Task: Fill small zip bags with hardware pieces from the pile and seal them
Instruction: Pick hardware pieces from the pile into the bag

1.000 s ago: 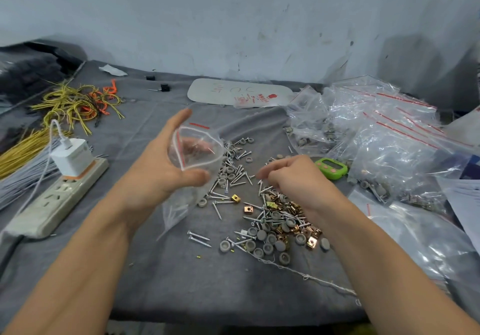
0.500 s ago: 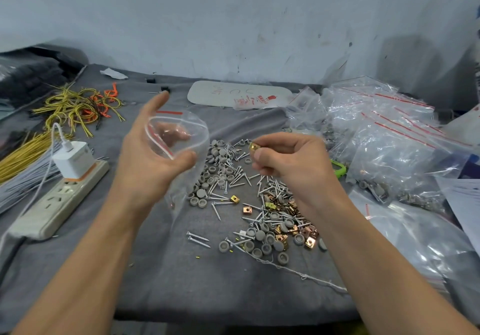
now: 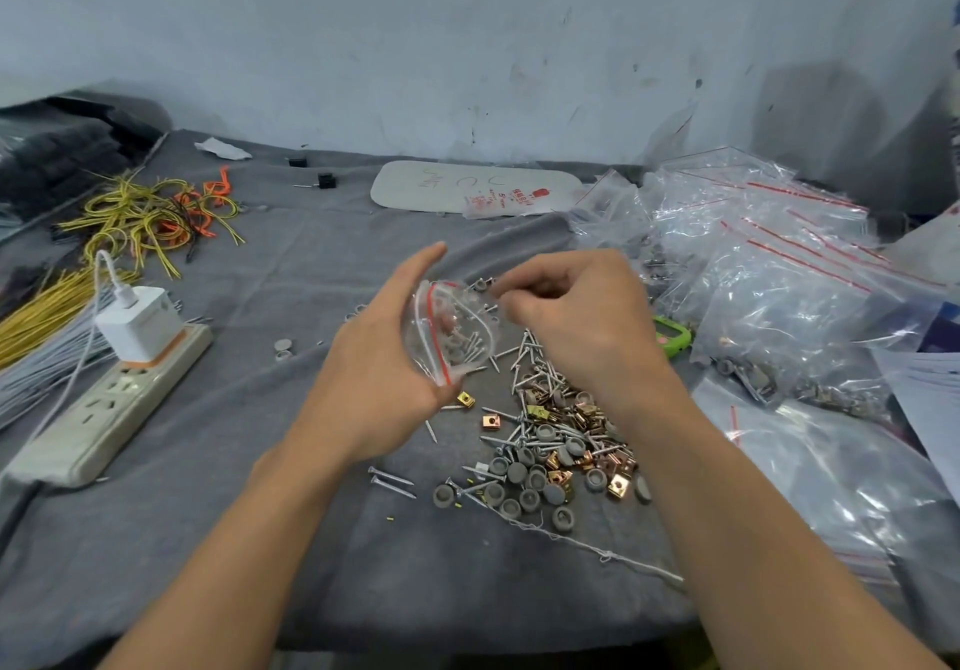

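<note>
Over the grey cloth point(image 3: 260, 513), the left hand point(image 3: 374, 373) grips the zip bag point(image 3: 449, 329) open above the pile point(image 3: 550, 441), and the right hand point(image 3: 576, 326) at its three o'clock curls, maybe round a piece I can't see, to drop in next.

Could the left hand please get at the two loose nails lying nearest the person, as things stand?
Reach probably yes: the two nails lie bare on the cloth near the wrist. But the left hand grips the open zip bag, so picking looks awkward.
</note>
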Tool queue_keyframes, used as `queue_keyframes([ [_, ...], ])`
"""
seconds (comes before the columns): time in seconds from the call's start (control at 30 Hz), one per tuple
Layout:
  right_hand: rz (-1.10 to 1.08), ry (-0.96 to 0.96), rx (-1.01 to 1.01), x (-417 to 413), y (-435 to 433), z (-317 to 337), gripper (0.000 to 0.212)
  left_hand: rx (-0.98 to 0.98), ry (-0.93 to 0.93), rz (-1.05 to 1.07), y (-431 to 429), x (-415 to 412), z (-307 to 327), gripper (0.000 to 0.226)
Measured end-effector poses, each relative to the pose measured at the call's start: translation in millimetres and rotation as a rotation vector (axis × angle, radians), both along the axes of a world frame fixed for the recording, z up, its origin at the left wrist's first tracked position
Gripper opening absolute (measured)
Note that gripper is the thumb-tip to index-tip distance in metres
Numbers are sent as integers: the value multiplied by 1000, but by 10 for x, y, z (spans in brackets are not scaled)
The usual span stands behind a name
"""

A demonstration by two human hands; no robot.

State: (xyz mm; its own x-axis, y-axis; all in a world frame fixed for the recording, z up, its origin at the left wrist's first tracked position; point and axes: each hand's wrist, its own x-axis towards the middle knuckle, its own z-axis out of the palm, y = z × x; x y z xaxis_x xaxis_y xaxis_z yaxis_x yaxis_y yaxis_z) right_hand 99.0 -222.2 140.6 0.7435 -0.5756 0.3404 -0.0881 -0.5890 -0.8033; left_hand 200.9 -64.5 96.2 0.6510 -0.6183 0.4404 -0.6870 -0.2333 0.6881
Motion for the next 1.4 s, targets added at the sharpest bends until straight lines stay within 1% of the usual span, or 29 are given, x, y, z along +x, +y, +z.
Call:
queue_keyframes([
  [0.03, -32, 5, 1, -42, -84, 2, 22, -20, 23, 1, 13, 25, 2, 103],
  [0.07, -54, 49, -23, -85, -173, -5, 22, -42, 49, 2, 26, 53, 4, 103],
  [0.13, -42, 251, -136, -162, -319, -51, 20, -69, 77, 14, 43, 96, 6, 100],
  [0.23, 79, 592, -328, -269, -406, -152, 20, -25, 43, 6, 24, 88, 3, 98],
  [0.3, 155, 724, -379, -354, -409, -208, 19, 42, 4, -8, -28, 53, -32, 101],
  [0.37, 202, 781, -401, -449, -417, -239, 15, 112, -25, -16, -98, 0, -80, 107],
  [0.5, 226, 874, -418, -654, -433, -269, 6, 197, -53, -25, -190, -116, -125, 110],
  [0.53, 203, 895, -433, -702, -417, -289, 8, 213, -60, -26, -201, -146, -133, 111],
  [0.57, 160, 903, -454, -731, -391, -308, 14, 224, -68, -27, -203, -158, -138, 111],
  [0.63, 47, 904, -516, -763, -346, -347, 32, 239, -71, -24, -204, -189, -140, 109],
  [0.7, -24, 919, -594, -762, -316, -396, 43, 259, -73, -15, -200, -221, -132, 107],
  [0.77, -34, 931, -627, -761, -297, -432, 42, 281, -75, -15, -204, -240, -142, 106],
  [0.87, -2, 933, -606, -797, -316, -450, 31, 310, -63, -19, -220, -250, -183, 108],
  [0.93, 37, 884, -481, -832, -385, -415, 14, 326, -50, -25, -225, -252, -212, 110],
  [0.97, 57, 830, -383, -846, -429, -387, 10, 326, -45, -32, -227, -253, -222, 110],
  [1.07, 123, 633, -116, -861, -511, -310, 29, 311, -43, -41, -233, -277, -229, 108],
  [1.13, 182, 473, 67, -850, -480, -301, 33, 304, -40, -45, -236, -304, -236, 107],
  [1.2, 230, 327, 232, -818, -435, -316, 33, 301, -44, -51, -240, -336, -248, 104],
  [1.3, 292, 221, 361, -768, -402, -328, 31, 297, -61, -57, -250, -376, -260, 102],
  [1.37, 297, 211, 383, -750, -401, -331, 31, 294, -48, -65, -248, -382, -253, 102],
  [1.4, 282, 225, 364, -745, -409, -331, 31, 292, -41, -66, -242, -378, -248, 102],
])
